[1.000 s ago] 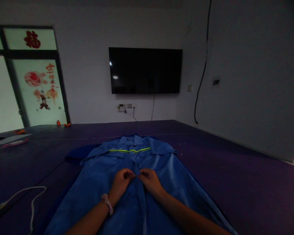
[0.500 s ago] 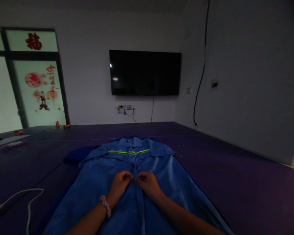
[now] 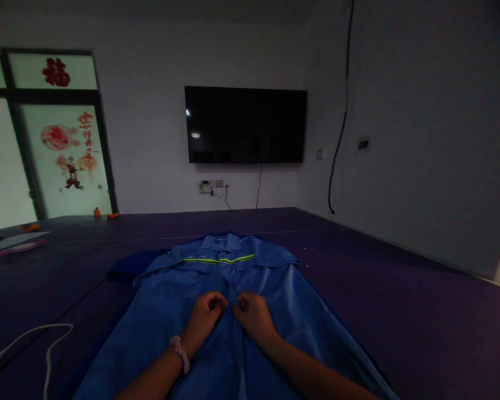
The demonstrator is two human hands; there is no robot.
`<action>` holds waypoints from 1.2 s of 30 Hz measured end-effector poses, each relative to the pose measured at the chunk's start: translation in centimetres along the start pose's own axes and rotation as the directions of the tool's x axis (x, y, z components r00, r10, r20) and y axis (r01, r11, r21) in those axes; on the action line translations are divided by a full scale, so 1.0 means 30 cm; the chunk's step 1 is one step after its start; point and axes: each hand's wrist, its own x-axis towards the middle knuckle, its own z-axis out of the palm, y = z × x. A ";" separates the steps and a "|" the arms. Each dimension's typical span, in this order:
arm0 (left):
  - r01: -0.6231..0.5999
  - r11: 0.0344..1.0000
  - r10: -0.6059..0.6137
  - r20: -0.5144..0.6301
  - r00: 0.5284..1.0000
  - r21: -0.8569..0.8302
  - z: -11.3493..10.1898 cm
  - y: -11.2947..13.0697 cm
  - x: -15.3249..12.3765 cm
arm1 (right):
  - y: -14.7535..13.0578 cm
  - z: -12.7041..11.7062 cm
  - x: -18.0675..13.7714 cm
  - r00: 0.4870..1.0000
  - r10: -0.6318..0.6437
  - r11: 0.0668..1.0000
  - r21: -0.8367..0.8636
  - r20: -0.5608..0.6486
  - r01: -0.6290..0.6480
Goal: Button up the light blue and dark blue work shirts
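— What have you got on screen?
— I see a blue work jacket, spread flat and front up on the dark purple surface. Its collar points to 12 o'clock and its hem to 6.
— Any markings?
— I make out a yellow-green reflective stripe across the chest. One sleeve sticks out at 10 o'clock. The front edges meet down the middle.

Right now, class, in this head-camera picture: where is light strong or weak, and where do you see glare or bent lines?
Head view: dim overall; brightest at the glass door panels on the left; two small glints on the dark television; the left hand and right hand, pinching the blue jacket, are shadowed and soft; the door frame leans, a wide-lens distortion.
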 end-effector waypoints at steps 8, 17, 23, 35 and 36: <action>-0.014 0.996 0.014 -0.001 1.000 0.086 0.001 0.005 0.001 | -0.005 -0.002 0.001 0.997 -0.010 0.997 0.074 0.082 0.004; -0.022 0.998 0.022 0.008 1.000 0.050 0.003 -0.020 0.011 | -0.027 -0.016 -0.001 0.995 0.045 0.986 0.155 0.086 -0.058; -0.057 0.995 0.059 -0.013 0.998 0.082 0.008 0.003 -0.005 | -0.008 -0.007 0.006 0.996 0.062 0.977 0.202 0.063 -0.073; -0.103 0.966 0.126 -0.084 0.989 0.239 0.019 0.022 -0.023 | 0.001 0.009 0.000 0.981 0.098 0.960 0.245 0.165 -0.137; -0.101 0.966 0.126 -0.090 0.988 0.240 0.020 0.020 -0.022 | 0.001 0.009 0.001 0.983 0.092 0.964 0.232 0.162 -0.128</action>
